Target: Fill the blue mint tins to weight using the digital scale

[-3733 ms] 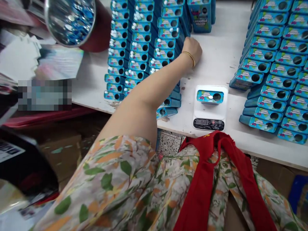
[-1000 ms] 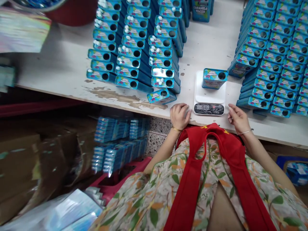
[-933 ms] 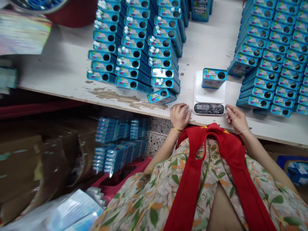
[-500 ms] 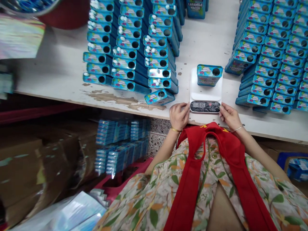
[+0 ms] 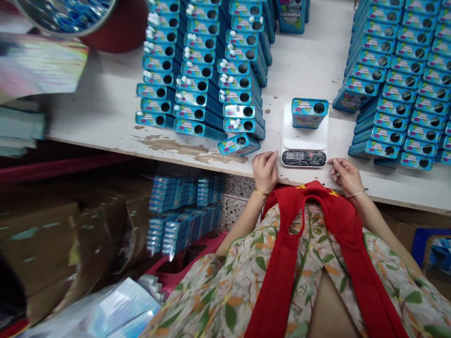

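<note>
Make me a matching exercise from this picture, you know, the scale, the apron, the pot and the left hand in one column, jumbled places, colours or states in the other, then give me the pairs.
Column one
1) scale
2) apron
3) pot
4) left hand

Column two
A) at the upper left, with shiny blue pieces inside
B) at the near edge of the table, just left of the scale
C) white, with one blue box standing on it
D) red, worn over flowered clothing

Right pairs: 1-C, 2-D, 3-A, 4-B
</note>
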`<state>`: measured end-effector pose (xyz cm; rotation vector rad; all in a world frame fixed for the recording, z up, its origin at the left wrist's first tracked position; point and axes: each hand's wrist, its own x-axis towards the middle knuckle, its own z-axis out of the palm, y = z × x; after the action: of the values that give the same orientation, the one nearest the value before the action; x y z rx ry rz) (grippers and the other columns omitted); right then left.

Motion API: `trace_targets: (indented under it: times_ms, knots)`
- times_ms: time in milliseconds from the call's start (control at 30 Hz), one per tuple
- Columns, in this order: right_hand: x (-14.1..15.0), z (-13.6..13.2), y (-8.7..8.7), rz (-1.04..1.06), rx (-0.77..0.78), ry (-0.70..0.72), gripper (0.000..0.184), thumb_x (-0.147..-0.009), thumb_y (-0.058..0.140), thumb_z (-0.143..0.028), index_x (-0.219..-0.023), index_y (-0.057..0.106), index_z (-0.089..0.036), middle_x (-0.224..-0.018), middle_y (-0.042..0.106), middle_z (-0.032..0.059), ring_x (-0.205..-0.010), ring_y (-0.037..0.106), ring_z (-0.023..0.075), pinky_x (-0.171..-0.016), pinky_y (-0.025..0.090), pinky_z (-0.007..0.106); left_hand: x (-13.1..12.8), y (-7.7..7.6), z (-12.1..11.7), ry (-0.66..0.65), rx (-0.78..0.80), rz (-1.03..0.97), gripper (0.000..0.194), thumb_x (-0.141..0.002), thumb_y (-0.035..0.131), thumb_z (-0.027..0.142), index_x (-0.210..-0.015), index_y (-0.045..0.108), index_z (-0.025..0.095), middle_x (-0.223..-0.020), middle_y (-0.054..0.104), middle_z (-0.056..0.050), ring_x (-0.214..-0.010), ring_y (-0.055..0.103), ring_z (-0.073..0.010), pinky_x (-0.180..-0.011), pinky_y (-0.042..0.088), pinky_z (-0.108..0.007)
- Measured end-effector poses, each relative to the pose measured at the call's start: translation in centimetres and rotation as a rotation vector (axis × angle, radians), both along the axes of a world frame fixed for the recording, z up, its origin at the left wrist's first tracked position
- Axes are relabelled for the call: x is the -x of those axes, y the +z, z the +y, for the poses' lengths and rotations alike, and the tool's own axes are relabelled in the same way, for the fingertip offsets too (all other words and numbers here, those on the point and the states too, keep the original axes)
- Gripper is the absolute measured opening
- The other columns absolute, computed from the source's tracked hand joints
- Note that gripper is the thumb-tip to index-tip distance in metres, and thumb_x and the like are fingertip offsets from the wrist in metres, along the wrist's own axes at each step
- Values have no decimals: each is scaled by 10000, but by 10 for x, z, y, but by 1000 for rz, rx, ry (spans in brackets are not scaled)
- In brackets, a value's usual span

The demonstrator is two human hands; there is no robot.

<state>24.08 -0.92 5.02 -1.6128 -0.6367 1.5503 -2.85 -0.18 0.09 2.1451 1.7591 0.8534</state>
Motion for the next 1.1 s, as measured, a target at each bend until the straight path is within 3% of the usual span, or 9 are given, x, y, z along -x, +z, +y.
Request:
trace_targets:
  times_ms: [100,200,267,367,467,600,767,967,1100]
  knots:
    - [0,0,-2,7,-4,3,539,-652,800,-608,-910,652,-159,-597,527,-34,-413,377,50,-356,153,189,-14,32,27,-36,-102,-50,400,-976,413,358,-1312,568,204,-1207,609,-138,-1150,547,-250,-1025,420,-432]
    - [-1,1,-3,16,-10,9,531,-657,796,-608,-904,649,-162,-602,529,-32,-408,378,49,-352,156,189,-30,70,74,-159,-106,-75,511,-923,517,532,-1339,524,236,-1355,531,-114,-1318,447,-292,-1148,323,-493]
    - [-1,0,-3,34,-8,2,546,-640,806,-612,-902,645,-161,-601,529,-32,-403,379,50,-347,159,189,-37,86,107,-241,-72,-79,605,-850,601,611,-1327,524,246,-1349,529,-101,-1343,427,-323,-1188,255,-538]
    - [-2,-1,-5,56,-4,-20,563,-622,818,-617,-895,641,-158,-602,528,-33,-400,384,49,-342,166,184,-43,87,146,-387,24,-101,605,-822,647,611,-1280,554,228,-1185,591,-73,-1238,530,-319,-1194,223,-581]
    - [-2,-1,-6,69,-3,-36,557,-625,822,-618,-872,638,-153,-606,536,-29,-398,389,44,-337,172,176,-44,75,160,-372,117,-192,493,-886,579,585,-1190,588,197,-1116,587,-52,-1177,580,-286,-1159,279,-592]
    - [-3,0,-8,83,-13,-35,539,-628,827,-617,-826,633,-155,-597,543,-25,-385,389,43,-326,176,171,-38,80,145,-345,52,-163,566,-863,598,621,-1220,559,184,-1200,561,-89,-1239,539,-299,-1118,352,-563]
    - [-3,1,-7,87,-17,-29,539,-630,822,-621,-819,627,-156,-594,542,-26,-378,383,44,-321,163,175,-22,88,94,-240,-105,-163,454,-971,445,547,-1294,502,234,-1128,597,-82,-1108,597,-209,-983,496,-412]
    - [-3,1,-2,85,-11,-36,512,-651,808,-601,-840,629,-160,-604,544,-27,-388,397,48,-330,164,180,0,40,29,-56,-36,-176,375,-1013,375,459,-1182,576,192,-1001,637,-82,-925,625,-164,-848,537,-330]
    - [-3,1,0,84,-5,-46,446,-624,847,-489,-840,639,-158,-608,564,-26,-400,420,51,-336,190,178,10,7,9,54,22,-152,417,-1005,369,481,-1169,586,166,-1002,641,-106,-952,615,-186,-881,521,-349]
